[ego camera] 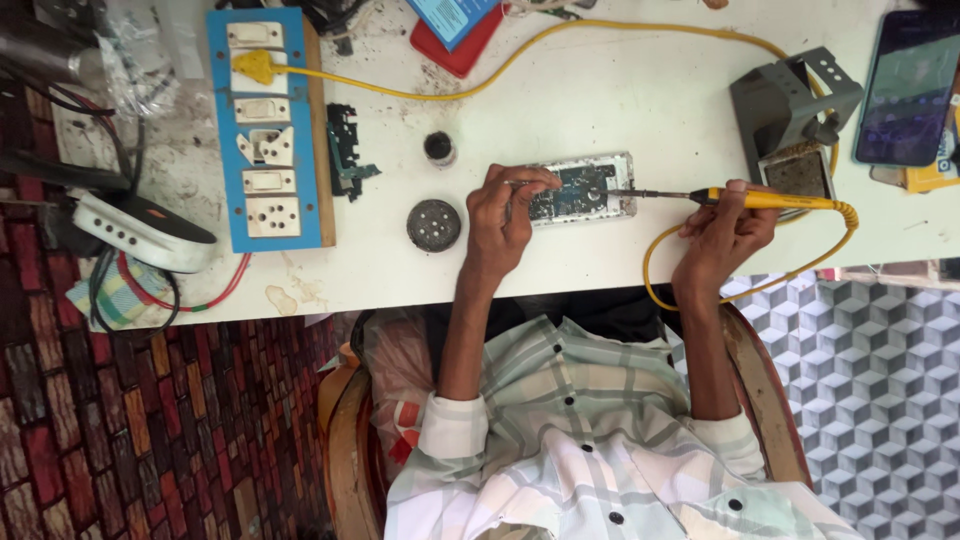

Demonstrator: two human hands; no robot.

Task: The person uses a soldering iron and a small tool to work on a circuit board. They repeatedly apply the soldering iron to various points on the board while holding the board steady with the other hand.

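1. Nearest us we see the person's pale checked shirt (590, 440), seated in a wooden chair (345, 440), both forearms reaching up to the white table (620, 110)
2. On the table's near part we find the left hand (505, 215) closed around thin tweezers (525, 184), its fingers resting on the left end of the opened phone (585, 190)
3. To the right, the right hand (725, 230) grips the yellow soldering iron (770, 200), its tip touching the phone's board; a yellow cord (655, 270) loops below
4. Left of the left hand we note a round dark lid (434, 225), with a small dark pot (439, 148) beyond it
5. Farther left lies a blue switch board (270, 125)
6. Far right stand the grey iron stand (790, 110) and a dark phone (905, 90)
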